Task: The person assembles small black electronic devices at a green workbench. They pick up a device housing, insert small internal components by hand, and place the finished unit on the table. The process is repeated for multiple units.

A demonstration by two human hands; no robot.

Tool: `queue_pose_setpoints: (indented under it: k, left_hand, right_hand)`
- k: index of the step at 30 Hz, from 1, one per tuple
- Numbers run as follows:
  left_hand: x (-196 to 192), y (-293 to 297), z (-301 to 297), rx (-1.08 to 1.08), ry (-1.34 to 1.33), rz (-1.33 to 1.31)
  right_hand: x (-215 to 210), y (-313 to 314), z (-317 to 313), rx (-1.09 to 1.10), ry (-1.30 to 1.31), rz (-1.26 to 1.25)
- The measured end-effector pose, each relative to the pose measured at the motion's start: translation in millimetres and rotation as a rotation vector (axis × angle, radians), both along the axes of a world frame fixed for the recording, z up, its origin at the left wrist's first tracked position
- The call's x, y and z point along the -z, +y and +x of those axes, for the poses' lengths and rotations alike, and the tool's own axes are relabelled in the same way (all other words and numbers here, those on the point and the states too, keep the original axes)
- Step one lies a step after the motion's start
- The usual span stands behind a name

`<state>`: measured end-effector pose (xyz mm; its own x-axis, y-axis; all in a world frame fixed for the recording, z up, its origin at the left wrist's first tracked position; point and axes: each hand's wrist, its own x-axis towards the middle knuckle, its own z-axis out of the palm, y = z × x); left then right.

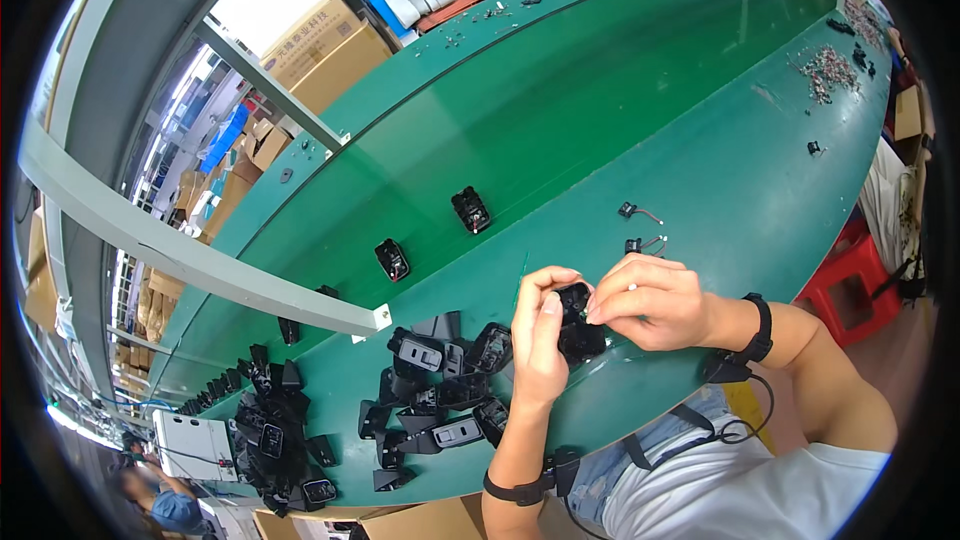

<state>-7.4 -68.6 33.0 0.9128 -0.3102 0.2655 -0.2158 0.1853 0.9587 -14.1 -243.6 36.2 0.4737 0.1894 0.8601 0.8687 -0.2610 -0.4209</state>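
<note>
My left hand (540, 340) is closed around the side of a black plastic housing (582, 343) with an open, hollow inside. It is held above the near edge of the green bench. My right hand (655, 302) comes in from the right, its thumb and fingertips pinched together at the housing's upper part. Whatever sits between those fingertips is too small to make out. Just beyond the right hand lie two small black parts with thin wires, one nearer (634, 246) and one farther (628, 210).
Several black housings (440, 390) lie heaped left of my hands, with another pile (270, 430) farther left. Two housings (470, 210) rest on the green belt (560, 140). A grey metal frame (200, 270) arches across the left. Small wired parts (830, 72) are scattered far right, above a red stool (848, 280).
</note>
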Motion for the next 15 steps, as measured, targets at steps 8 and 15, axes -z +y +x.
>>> queue_pose_setpoints:
  k: [8,15]
  left_hand:
    - [7,-9,-5,-0.041,-0.187,0.109]
    - [11,-8,-4,0.031,0.019,-0.14]
  right_hand:
    - [3,10,-2,0.062,-0.006,-0.015]
    - [-19,1,-3,0.012,0.15,-0.056]
